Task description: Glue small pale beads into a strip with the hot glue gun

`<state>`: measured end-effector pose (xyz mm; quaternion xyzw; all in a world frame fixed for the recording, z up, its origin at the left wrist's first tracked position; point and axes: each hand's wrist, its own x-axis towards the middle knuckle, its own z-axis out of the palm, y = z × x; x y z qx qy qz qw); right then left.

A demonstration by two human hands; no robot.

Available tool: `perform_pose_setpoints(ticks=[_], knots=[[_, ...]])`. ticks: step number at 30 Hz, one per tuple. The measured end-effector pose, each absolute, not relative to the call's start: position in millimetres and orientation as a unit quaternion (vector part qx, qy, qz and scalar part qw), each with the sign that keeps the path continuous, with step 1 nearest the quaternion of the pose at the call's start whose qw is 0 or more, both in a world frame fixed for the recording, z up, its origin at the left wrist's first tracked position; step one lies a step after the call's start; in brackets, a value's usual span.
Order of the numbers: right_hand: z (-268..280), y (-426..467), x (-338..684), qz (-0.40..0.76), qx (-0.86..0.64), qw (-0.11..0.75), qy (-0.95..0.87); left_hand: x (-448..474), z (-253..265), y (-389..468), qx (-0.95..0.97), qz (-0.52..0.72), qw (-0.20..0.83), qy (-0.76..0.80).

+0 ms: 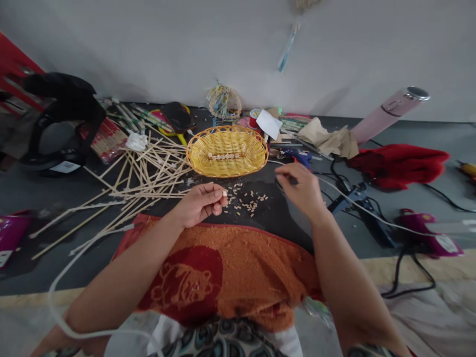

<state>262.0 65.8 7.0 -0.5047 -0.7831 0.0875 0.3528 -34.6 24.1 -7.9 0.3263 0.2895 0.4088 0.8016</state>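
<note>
While, in the head view, the left hand [199,204] pinched a piece [224,193] near scattered bits [253,204], the right hand [302,188] had curled fingers, any hold unclear; the piece seemed light, stiff, best taken by its sides.

One lone view, and it sits up on the wearer's head, facing forward and down, near enough that the left hand [203,202] and right hand [300,189] land mid-frame! It takes in plenty, from the patterned clothing [238,342] at the bottom edge, across the dark tabletop [278,215], up to the grey wall [167,49].
</note>
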Motion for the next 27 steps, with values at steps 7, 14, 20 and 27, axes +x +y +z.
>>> perform_pose_setpoints(ticks=[7, 14, 20, 27], knots=[[4.5, 43.8, 222.9, 0.107, -0.459, 0.166, -0.866, -31.9, -5.6, 21.2, 0.317, 0.394, 0.807, 0.304], [-1.9, 44.5, 216.7, 0.049, -0.477, 0.137, -0.867, -22.4, -3.9, 13.2, 0.315, 0.347, 0.824, 0.318], [12.7, 33.3, 207.5, 0.136, -0.412, 0.313, -0.845, -22.5, -4.8, 14.6, 0.316, 0.353, 0.822, 0.318], [19.8, 12.9, 188.8, 0.155, -0.318, 0.395, -0.848, -20.5, -2.7, 14.0, 0.327, 0.337, 0.826, 0.310]])
